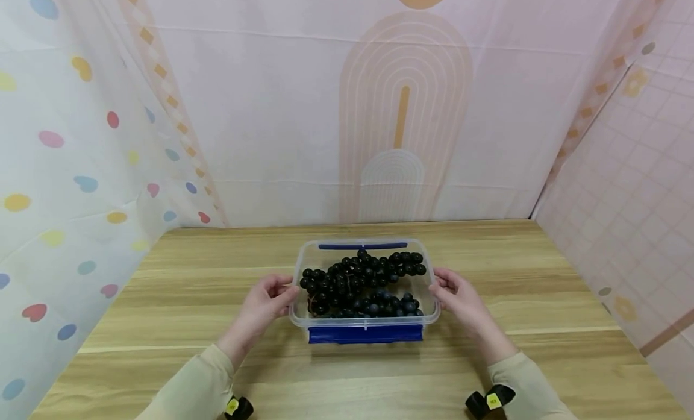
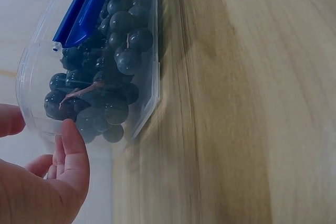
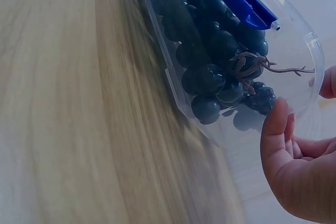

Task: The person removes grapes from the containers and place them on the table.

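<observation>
Past pale sleeves (image 1: 187,387), closest of all, grips the clear container (image 1: 347,322) of dark grapes (image 1: 341,281) by both short ends, with left hand (image 1: 268,299) and right hand (image 1: 458,296). Has it squarely between them, over the wood table (image 1: 206,263), long axis from hand to hand, about equally near to each.

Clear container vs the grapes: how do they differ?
Colour: the clear container is see-through with blue clips; the grapes are dark, nearly black.
Shape: the container is one rounded-corner box; the grapes are many small balls.
Contact: the left hand and right hand hold the container's ends; the grapes lie inside, untouched by either.
Shared: both sit between the hands.
</observation>
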### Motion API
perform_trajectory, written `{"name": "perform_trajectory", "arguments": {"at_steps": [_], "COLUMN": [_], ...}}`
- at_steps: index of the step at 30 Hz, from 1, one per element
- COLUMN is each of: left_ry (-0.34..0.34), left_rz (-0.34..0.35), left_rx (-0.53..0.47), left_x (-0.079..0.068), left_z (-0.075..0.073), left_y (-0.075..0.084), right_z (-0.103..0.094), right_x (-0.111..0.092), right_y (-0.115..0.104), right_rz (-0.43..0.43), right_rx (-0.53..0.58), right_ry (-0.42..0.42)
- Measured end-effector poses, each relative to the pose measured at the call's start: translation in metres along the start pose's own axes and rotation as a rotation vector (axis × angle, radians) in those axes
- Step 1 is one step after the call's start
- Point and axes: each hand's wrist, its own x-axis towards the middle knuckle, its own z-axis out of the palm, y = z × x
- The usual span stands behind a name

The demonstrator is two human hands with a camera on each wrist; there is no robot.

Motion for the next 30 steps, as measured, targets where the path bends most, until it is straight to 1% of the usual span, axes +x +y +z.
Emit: {"name": "perform_trajectory", "arguments": {"at_steps": [8, 14, 20, 25, 30], "left_ry": [0.01, 0.012, 0.026, 0.028, 0.028], "left_rz": [-0.022, -0.029, -0.012, 0.018, 0.021], "left_rx": [-0.012, -0.02, -0.027, -0.003, 0.019], "left_x": [-0.002, -0.0024, -0.0009, -0.0014, -0.0025], "left_z": [0.0007, 0.0009, 0.0019, 0.0021, 0.0018], "left_y": [-0.0009, -0.0005, -0.002, -0.0032, -0.003], "right_z": [0.0019, 0.0016, 0.0023, 0.0032, 0.0026], "right_x": [-0.0026, -0.003, -0.0023, -0.003, -0.0032], "right_y": [-0.0038, -0.0045, -0.0032, -0.0039, -0.0032], "right_rz": [0.017, 0.03, 0.017, 0.017, 0.015], "right_rx": [-0.024, -0.006, 0.014, 0.016, -0.002], "right_ry": [0.011, 0.002, 0.0, -0.003, 0.014]}}
